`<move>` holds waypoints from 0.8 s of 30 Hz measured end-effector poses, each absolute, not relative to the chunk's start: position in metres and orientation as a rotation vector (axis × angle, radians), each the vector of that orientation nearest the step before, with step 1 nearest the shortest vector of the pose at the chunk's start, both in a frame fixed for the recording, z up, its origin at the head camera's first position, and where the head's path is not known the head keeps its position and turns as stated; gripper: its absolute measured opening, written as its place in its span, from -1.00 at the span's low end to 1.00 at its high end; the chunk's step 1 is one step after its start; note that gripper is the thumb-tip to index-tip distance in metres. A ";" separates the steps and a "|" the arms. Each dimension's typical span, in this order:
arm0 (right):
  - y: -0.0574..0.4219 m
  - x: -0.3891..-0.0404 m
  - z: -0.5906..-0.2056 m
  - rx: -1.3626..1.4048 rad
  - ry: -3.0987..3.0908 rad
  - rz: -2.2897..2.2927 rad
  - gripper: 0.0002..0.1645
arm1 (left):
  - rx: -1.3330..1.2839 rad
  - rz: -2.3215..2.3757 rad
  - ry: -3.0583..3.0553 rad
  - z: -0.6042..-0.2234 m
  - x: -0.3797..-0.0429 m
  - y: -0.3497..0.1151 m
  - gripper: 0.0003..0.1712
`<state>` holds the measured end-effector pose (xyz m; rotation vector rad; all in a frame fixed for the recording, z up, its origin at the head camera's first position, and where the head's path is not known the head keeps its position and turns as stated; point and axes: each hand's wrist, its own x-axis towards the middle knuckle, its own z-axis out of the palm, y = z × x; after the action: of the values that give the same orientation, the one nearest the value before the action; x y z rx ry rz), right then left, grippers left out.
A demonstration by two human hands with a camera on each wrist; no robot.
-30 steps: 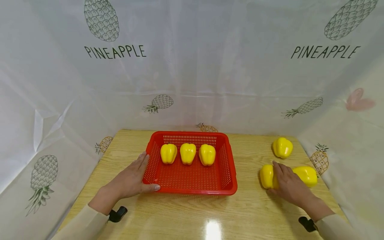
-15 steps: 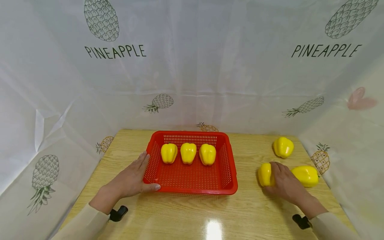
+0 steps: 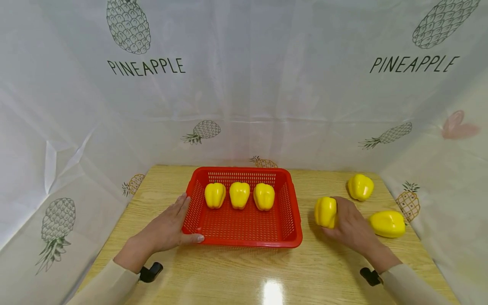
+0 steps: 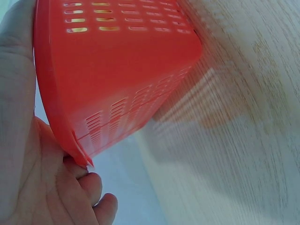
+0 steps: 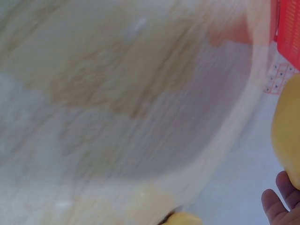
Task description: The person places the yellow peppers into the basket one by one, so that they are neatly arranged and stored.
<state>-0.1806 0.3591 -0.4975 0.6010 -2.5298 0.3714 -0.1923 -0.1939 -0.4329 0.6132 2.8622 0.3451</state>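
Observation:
My right hand grips a yellow bell pepper, which appears raised off the table to the right of the red plastic basket. In the right wrist view the same bell pepper and a few fingertips show at the right edge. My left hand holds the basket's near left corner, thumb along the front rim and fingers at the left rim. From the left wrist, those fingers look curled by the rim. Inside the basket, three yellow bell peppers stand in a row towards the back.
Two more yellow bell peppers lie on the wooden table at the right: one bell pepper near the back edge, another bell pepper on its side behind my right wrist. A pale pineapple-print sheet encloses the table's back and sides.
My right hand has moved left and a little away from me with the bell pepper, leaving the one lying on its side. The left hand and the basket have stayed in place.

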 end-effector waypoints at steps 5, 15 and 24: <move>0.353 -0.187 -0.490 0.638 -2.501 0.350 0.08 | 0.605 0.348 2.856 -0.432 -0.192 -0.194 0.56; 0.341 -0.203 -0.471 0.732 -2.431 0.336 -0.04 | 0.613 0.335 2.864 -0.434 -0.192 -0.194 0.58; 0.327 -0.214 -0.450 0.765 -2.366 0.282 -0.06 | 0.610 0.327 2.862 -0.433 -0.191 -0.194 0.59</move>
<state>-0.2145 0.3269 -0.4496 0.7645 -2.3657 0.2819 -0.1912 -0.1935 -0.4326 0.6101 2.8620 0.3269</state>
